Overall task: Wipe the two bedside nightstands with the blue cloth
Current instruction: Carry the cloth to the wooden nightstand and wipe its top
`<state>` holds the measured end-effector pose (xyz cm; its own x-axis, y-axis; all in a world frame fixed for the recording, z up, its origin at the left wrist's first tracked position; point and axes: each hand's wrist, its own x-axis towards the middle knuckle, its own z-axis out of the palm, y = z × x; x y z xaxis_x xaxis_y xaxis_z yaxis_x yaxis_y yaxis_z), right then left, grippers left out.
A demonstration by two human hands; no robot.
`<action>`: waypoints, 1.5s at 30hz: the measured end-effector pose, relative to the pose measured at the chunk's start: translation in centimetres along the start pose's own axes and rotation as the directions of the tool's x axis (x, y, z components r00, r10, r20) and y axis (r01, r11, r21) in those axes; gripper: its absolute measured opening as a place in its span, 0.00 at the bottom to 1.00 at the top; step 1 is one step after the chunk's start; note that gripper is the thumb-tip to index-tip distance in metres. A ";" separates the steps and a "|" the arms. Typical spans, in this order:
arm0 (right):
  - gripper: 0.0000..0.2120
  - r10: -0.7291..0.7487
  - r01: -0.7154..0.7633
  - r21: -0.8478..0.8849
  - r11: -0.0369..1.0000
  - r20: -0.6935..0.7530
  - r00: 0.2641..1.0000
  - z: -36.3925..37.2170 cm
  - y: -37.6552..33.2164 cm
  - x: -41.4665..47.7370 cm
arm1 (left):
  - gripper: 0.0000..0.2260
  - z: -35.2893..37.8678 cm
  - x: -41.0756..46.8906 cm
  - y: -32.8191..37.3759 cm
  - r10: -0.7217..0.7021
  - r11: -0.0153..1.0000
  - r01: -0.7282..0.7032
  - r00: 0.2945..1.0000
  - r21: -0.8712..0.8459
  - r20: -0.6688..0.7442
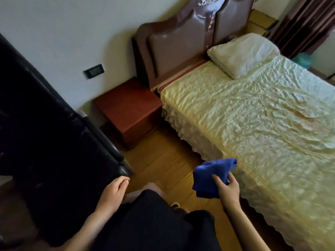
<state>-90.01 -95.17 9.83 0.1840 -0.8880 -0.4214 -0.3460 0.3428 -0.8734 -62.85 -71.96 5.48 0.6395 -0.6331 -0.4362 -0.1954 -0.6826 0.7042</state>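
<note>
Right hand (226, 189) grip clutching blue cloth (210, 176); left hand (113, 191) loosely curled, empty. Nightstand (126, 105) well apart, apparently unwiped; second unseen.

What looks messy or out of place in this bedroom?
Nothing much. The bed is made, its pillow lies flat by the headboard, and the nightstand top is bare. The right hand holds the blue cloth; the left hand is empty.

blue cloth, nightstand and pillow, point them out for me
blue cloth (208, 175): head view, on the bunched middle of the fabric held by the right hand.
nightstand (125, 104): head view, on its reddish top surface.
pillow (243, 53): head view, on its upper face.
</note>
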 end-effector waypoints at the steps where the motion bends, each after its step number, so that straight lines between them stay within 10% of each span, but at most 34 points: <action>1: 0.09 -0.020 0.021 -0.019 1.000 0.048 0.999 0.9 -1.4 1.9 | 0.11 -0.2 0.4 0.2 -0.026 0.999 0.025 0.999 -0.019 -0.037; 10: 0.12 -0.061 0.128 -0.144 0.981 0.400 0.914 13.1 -10.1 17.1 | 0.08 -1.0 9.9 2.3 -0.214 0.968 0.178 0.952 -0.176 -0.217; 26: 0.13 -0.020 0.214 -0.359 0.909 0.474 0.880 32.4 -21.4 38.7 | 0.17 -10.2 38.3 8.7 -0.304 0.944 0.245 0.905 -0.220 -0.297; 38: 0.06 0.059 0.318 -0.374 0.871 0.723 0.688 52.3 -10.0 52.4 | 0.25 -3.0 53.3 -7.5 -0.680 0.723 0.452 0.599 -0.523 -0.422; 45: 0.06 0.166 0.237 -0.462 0.855 0.675 0.719 54.7 -0.5 58.3 | 0.25 1.6 58.9 -14.6 -0.711 0.699 0.567 0.492 -0.435 -0.502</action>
<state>-28.80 -130.31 -27.68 0.6963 -0.3744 -0.6123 -0.6769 -0.0588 -0.7338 -23.54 -99.87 -31.43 0.8267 0.3572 -0.4347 0.5497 -0.6773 0.4890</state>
